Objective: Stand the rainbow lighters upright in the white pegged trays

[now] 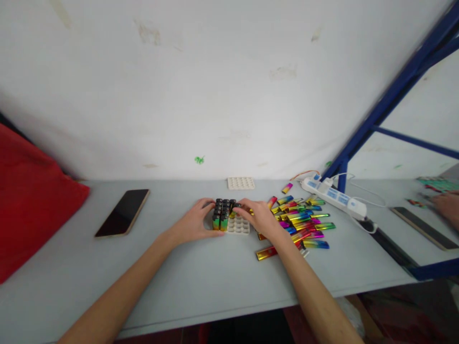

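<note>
A pale tray [238, 227] with rows of round pockets lies in the middle of the table. Upright lighters [220, 220] with black tops and shiny green-gold bodies fill its left columns. My left hand [195, 220] is curled around the tray's left side, fingers behind and thumb at the front corner, gripping it. Over the tray, my right hand [261, 217] pinches a lighter [236, 206] with a dark top; the fingers partly hide it. Just right of the tray, a loose pile of shiny multicoloured lighters [299, 220] lies flat, partly behind my right wrist.
A second pale tray [241, 183] lies by the wall. On the left are a phone [123, 213] and a red bag [32, 200]. A white power strip [334, 197] with cables stands right, beside a blue metal frame [373, 122]. Beyond it, another person's hand [448, 206] shows.
</note>
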Available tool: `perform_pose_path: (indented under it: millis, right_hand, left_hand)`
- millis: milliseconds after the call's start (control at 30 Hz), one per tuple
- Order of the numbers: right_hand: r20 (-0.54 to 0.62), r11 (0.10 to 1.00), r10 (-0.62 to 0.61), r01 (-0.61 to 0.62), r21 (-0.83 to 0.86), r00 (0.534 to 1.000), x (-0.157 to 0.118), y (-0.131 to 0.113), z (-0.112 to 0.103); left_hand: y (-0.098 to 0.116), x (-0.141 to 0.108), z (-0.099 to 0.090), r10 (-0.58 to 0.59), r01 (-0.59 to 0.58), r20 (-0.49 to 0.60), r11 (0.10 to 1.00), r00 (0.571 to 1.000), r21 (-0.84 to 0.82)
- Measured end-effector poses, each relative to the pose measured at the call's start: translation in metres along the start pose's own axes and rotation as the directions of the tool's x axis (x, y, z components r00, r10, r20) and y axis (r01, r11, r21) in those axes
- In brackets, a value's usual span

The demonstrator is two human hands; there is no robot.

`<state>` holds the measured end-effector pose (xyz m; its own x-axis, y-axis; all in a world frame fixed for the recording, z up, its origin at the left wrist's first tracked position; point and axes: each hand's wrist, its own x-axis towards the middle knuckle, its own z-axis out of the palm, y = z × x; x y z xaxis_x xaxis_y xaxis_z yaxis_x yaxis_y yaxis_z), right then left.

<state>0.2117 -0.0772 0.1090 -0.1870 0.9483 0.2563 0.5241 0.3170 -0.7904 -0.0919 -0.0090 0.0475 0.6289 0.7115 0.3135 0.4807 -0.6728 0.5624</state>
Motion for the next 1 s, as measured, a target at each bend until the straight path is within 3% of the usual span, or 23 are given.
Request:
perform_pose_path:
  millis: [267,433,500,600,667,733,833,933,1000]
  right_hand:
    - [0.118,0.998,-0.061,0.065,-0.025,0.991,-0.001,0.000,-0.011]
    - [0.036,0.976,0.020,-0.012,-0.217,0.999,0.003,-0.003,0.002]
    - [0.056,0.973,0.040,-0.026,-0.229,0.998,0.004,-0.002,0.006]
    - [0.079,0.979,0.003,0.013,-0.205,0.997,0.003,0.004,-0.002]
    - [-0.026,0.958,0.038,-0.043,-0.285,0.999,0.003,0.011,-0.014]
    - [-0.185,0.887,0.140,-0.207,-0.414,0.973,0.002,0.020,-0.029]
    - [-0.362,0.683,0.302,-0.465,-0.563,0.882,0.000,0.031,-0.044]
    - [-0.378,0.525,0.398,-0.545,-0.653,0.836,-0.001,0.036,-0.046]
    - [-0.334,0.504,0.418,-0.522,-0.688,0.845,0.001,0.037,-0.043]
  left_hand:
    - [-0.009,-0.001,-0.001,0.004,-0.004,0.003,1.000,1.000,-0.009]
    - [-0.016,-0.001,0.002,0.014,-0.014,-0.004,1.000,1.000,-0.007]
    - [-0.017,-0.001,0.002,0.022,-0.022,-0.015,1.000,1.000,-0.005]
    - [-0.018,-0.001,0.002,0.027,-0.027,-0.014,1.000,1.000,0.000]
    - [-0.019,-0.001,0.003,0.023,-0.023,-0.016,1.000,1.000,0.006]
    - [-0.020,-0.001,0.004,0.025,-0.024,-0.021,1.000,0.999,0.007]
    - [-0.021,-0.001,0.005,0.041,-0.041,-0.022,0.999,0.999,-0.003]
    - [-0.021,-0.001,0.005,0.034,-0.033,-0.026,0.999,0.999,0.006]
    - [-0.019,-0.001,0.005,0.024,-0.023,-0.027,1.000,0.999,0.019]
